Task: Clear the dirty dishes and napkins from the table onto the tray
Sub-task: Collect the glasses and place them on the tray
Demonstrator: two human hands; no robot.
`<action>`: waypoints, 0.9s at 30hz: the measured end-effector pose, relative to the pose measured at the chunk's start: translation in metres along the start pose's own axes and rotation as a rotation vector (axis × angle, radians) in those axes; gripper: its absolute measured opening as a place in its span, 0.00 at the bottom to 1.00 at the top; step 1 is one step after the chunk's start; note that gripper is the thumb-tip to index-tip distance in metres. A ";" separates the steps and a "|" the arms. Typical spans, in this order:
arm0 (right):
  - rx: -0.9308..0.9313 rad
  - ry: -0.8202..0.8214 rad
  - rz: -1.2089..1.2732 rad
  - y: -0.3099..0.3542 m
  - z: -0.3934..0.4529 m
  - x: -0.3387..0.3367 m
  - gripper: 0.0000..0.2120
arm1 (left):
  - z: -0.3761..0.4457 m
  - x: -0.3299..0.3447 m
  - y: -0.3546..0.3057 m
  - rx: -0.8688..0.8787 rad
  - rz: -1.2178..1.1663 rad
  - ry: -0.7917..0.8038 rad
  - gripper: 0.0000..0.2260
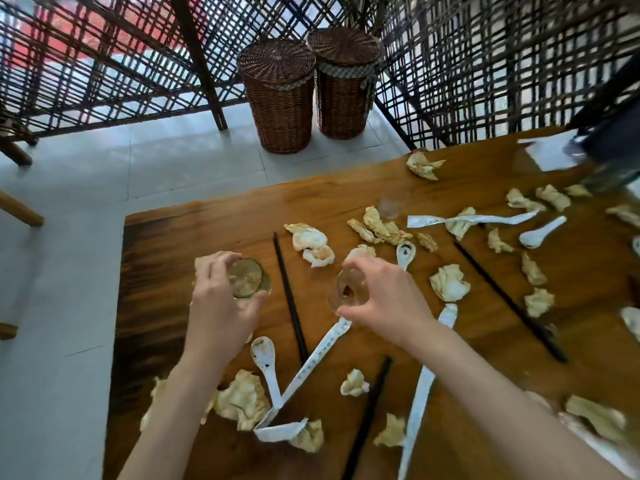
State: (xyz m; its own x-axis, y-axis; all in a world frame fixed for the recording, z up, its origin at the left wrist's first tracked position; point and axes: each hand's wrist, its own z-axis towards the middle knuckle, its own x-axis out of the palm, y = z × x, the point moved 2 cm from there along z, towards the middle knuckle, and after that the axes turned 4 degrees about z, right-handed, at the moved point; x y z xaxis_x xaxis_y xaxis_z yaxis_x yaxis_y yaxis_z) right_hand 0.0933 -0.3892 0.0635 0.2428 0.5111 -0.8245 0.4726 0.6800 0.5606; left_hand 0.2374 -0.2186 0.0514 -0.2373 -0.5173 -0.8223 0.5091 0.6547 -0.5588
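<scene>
Two round clear glasses (248,278) (348,289), one per hand (221,306) (384,299).

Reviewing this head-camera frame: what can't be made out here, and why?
- Tray: not in the head view at all.
- Dark object at the table's far right: motion-blurred and cut by the frame edge, unidentifiable.
- Small clear glass: blurred, contents unreadable.
- Glass in the left hand: fingers hide its wall and base.
- Glass in the right hand: partly covered by fingers.
- Print on the paper strips: too small.
</scene>
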 end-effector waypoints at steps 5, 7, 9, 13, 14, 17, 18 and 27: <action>0.098 -0.049 -0.002 -0.047 -0.077 -0.058 0.27 | -0.052 0.018 -0.091 0.094 0.014 0.078 0.28; 0.151 -0.091 0.010 -0.075 -0.116 -0.086 0.27 | -0.076 0.033 -0.135 0.138 -0.017 0.110 0.28; 0.186 -0.125 0.014 -0.100 -0.147 -0.106 0.28 | -0.096 0.047 -0.171 0.175 -0.037 0.138 0.29; 0.259 -0.182 0.024 -0.169 -0.220 -0.154 0.27 | -0.149 0.086 -0.257 0.265 -0.067 0.180 0.28; 0.277 -0.198 0.028 -0.188 -0.239 -0.166 0.26 | -0.163 0.096 -0.279 0.288 -0.083 0.196 0.27; 0.321 -0.226 0.018 -0.241 -0.288 -0.198 0.26 | -0.202 0.128 -0.336 0.321 -0.109 0.232 0.27; 0.333 -0.230 0.017 -0.257 -0.303 -0.207 0.26 | -0.213 0.138 -0.352 0.322 -0.107 0.232 0.27; 0.455 -0.268 0.016 -0.401 -0.399 -0.292 0.28 | -0.284 0.238 -0.490 0.361 -0.126 0.265 0.26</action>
State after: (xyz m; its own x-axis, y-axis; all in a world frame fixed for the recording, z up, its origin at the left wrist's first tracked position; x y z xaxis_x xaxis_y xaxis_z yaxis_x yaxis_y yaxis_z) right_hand -0.5052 -0.6015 0.1097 0.4331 0.3265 -0.8401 0.7724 0.3460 0.5327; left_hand -0.3038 -0.5060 0.0994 -0.4949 -0.3910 -0.7760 0.7073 0.3375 -0.6211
